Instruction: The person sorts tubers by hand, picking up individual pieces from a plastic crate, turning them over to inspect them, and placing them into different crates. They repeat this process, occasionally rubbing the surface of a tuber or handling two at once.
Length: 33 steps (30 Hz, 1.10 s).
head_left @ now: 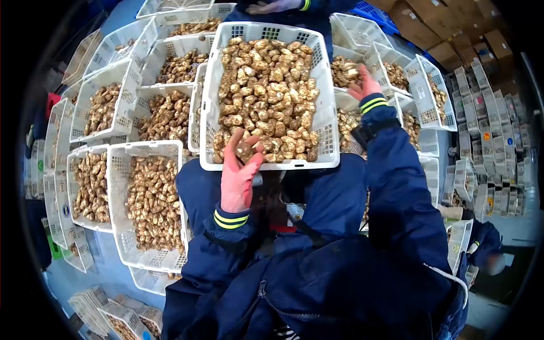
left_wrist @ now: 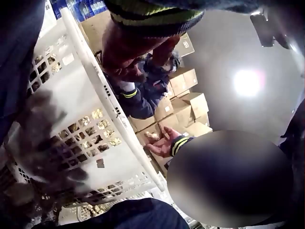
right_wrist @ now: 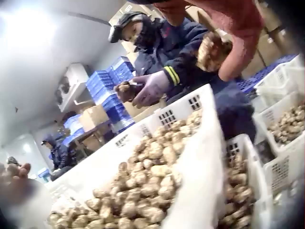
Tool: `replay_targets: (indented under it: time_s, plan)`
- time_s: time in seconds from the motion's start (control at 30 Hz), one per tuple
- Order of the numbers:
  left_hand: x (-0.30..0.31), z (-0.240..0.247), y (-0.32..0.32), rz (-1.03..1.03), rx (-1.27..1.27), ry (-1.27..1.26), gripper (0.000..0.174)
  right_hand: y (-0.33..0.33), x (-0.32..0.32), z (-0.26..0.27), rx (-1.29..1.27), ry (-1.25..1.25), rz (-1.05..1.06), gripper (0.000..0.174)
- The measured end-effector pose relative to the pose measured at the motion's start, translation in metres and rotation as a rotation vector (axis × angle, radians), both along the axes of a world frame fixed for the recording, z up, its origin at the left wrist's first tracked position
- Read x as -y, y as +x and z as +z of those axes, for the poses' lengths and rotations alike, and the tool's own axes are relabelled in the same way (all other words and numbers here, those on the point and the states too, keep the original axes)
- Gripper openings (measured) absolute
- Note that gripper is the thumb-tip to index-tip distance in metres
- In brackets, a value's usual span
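Note:
A white plastic crate (head_left: 207, 122) full of knobbly brown-and-cream tubers (head_left: 272, 90) stands in front of me, its near edge at my knees. My left hand (head_left: 237, 178), in a pink glove, grips a few tubers (head_left: 246, 152) over the crate's near left corner. Out past the crate's right side is my right hand (head_left: 367, 88), also gloved. Its fingers curl round some tubers (right_wrist: 212, 51), seen close up in the right wrist view, above a neighbouring crate. In the left wrist view my left hand (left_wrist: 136, 57) is dark, and its tubers are hardly visible.
More white crates (head_left: 117, 187) of tubers stand close on both sides. Across from me another person (right_wrist: 190, 71) in a gloved hand holds a dark clump. Cardboard boxes (head_left: 425, 25) and blue crates (right_wrist: 102, 90) are stacked behind. Crate stacks (head_left: 493, 130) fill the far right.

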State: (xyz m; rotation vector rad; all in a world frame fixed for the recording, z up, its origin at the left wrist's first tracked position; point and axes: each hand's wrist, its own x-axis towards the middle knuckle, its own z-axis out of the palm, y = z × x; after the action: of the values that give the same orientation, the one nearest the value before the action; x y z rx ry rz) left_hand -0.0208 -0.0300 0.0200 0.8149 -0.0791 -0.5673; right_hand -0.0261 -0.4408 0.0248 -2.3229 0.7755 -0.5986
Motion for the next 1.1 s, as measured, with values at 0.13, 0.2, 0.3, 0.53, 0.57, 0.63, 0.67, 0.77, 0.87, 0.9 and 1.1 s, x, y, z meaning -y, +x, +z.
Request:
replay_targets:
  time_s: [0.13,0.2,0.3,0.53,0.57,0.63,0.67,0.77,0.87,0.9,1.1]
  plan:
    - [0.002,0.001,0.002,0.062,0.088,-0.112,0.068,0.007,-0.074,0.031,0.246,1.034,-0.146,0.039]
    - [-0.001,0.003,0.002,0.069,0.17,-0.076,0.071,-0.006,-0.127,0.032,0.037,1.066,0.389,0.04]
    - [-0.002,0.015,-0.001,0.126,0.339,0.188,0.074,-0.024,-0.225,0.053,-0.17,0.832,0.762,0.043]
    - [-0.004,0.015,0.001,0.15,0.391,0.117,0.079,-0.026,-0.293,0.032,0.112,1.1,0.683,0.056]
    - [-0.004,0.013,0.001,0.158,0.389,0.14,0.075,-0.024,-0.289,0.025,0.152,0.981,0.696,0.053]
    - [-0.005,0.012,0.001,0.164,0.384,0.16,0.072,-0.023,-0.28,0.03,0.103,0.929,0.667,0.052]
    - [-0.006,0.012,0.0,0.088,0.267,0.199,0.067,-0.024,-0.277,0.038,0.022,1.074,0.568,0.051]
    - [0.0,0.007,0.0,0.088,0.286,0.402,0.051,-0.023,-0.273,0.032,0.083,0.393,0.598,0.042]
    - [-0.006,0.019,-0.006,-0.08,0.177,0.571,0.024,-0.025,-0.282,0.029,0.104,0.32,0.664,0.041]
    - [-0.007,0.012,-0.007,-0.083,0.117,0.525,0.018,-0.025,-0.281,0.023,0.104,0.234,0.694,0.04]
    - [-0.006,0.006,-0.006,-0.141,0.152,0.424,0.019,-0.02,-0.289,0.039,0.095,0.974,0.691,0.041]
